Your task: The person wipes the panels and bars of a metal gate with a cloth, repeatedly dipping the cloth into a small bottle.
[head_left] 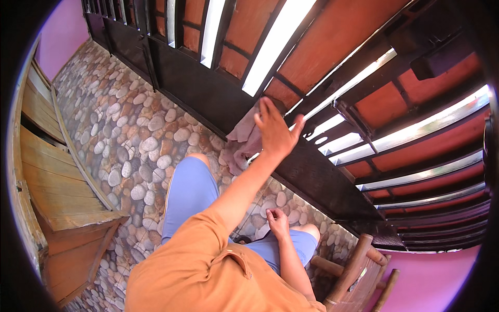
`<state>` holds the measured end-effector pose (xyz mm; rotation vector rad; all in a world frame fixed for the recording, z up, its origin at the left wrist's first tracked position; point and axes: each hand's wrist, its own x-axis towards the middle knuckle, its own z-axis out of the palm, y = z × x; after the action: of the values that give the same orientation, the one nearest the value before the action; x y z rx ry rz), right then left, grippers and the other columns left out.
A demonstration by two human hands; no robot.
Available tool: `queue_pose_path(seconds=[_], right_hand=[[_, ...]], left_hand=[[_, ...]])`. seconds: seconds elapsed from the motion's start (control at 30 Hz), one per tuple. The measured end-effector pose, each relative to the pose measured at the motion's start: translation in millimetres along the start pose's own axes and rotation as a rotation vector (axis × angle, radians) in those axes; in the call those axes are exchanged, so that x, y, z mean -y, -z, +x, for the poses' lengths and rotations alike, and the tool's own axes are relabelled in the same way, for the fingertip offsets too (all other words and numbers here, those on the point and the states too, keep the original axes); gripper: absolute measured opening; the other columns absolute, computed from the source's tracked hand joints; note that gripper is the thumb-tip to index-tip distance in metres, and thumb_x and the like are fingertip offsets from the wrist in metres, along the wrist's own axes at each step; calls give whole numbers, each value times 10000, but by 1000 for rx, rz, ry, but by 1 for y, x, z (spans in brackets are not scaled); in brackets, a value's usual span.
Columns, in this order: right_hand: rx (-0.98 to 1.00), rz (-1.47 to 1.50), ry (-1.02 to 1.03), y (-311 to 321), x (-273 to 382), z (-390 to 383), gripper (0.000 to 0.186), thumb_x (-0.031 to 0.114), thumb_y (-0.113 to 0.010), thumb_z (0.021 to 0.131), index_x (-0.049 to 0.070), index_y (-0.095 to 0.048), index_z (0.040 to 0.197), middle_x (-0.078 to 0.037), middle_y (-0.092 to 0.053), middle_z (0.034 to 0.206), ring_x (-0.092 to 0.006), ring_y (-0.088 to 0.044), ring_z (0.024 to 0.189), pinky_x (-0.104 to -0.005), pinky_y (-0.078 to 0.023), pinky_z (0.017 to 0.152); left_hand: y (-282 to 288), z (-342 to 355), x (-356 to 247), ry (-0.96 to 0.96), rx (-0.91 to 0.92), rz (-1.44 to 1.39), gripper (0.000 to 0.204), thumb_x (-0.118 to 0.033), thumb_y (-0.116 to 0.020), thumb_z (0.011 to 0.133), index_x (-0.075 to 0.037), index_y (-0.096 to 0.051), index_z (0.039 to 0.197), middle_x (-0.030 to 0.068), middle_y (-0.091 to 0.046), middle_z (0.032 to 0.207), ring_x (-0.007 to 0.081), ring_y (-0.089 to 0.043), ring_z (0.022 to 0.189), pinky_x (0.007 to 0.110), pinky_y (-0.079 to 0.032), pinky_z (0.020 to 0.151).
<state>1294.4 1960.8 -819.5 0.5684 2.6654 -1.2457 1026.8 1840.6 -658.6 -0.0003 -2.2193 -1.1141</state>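
My left hand is stretched out in front of the dark metal gate, fingers extended and thumb spread wide. Behind and beside it, a greyish-pink cloth hangs in folds against the gate's lower panel. The hand overlaps the cloth, and I cannot tell whether the palm touches it. Close to my right knee, my right hand is loosely closed, its fingers curled, with nothing seen in it.
Orange-red panels and bright gaps fill the gate's upper part. A worn wooden cabinet stands at left on the pebble-patterned floor. At lower right is a wooden chair, by a pink wall.
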Motion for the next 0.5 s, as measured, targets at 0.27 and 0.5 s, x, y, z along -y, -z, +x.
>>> queue_pose_path(seconds=[0.27,0.5], right_hand=[[-12,-4,17,2,5,1,236,229,-683,970,-2,-725,1003,-73,-722,789,-131,-671,726,-297,-533,684],[-22,-1,50,-2,-1,-2,248,235,-684,971,-10,-721,999,-69,-719,778,-135,-671,722,-300,-532,683]], left_hand=[[10,-10,-9,-35,99,-112,1028,-601,-555,950,238,-241,1455,402,-418,1440,469,-409,1345,561,-266,1087],[8,13,5,65,29,-58,1026,-630,-500,972,249,-253,1441,392,-443,1425,463,-394,1368,580,-274,1097]])
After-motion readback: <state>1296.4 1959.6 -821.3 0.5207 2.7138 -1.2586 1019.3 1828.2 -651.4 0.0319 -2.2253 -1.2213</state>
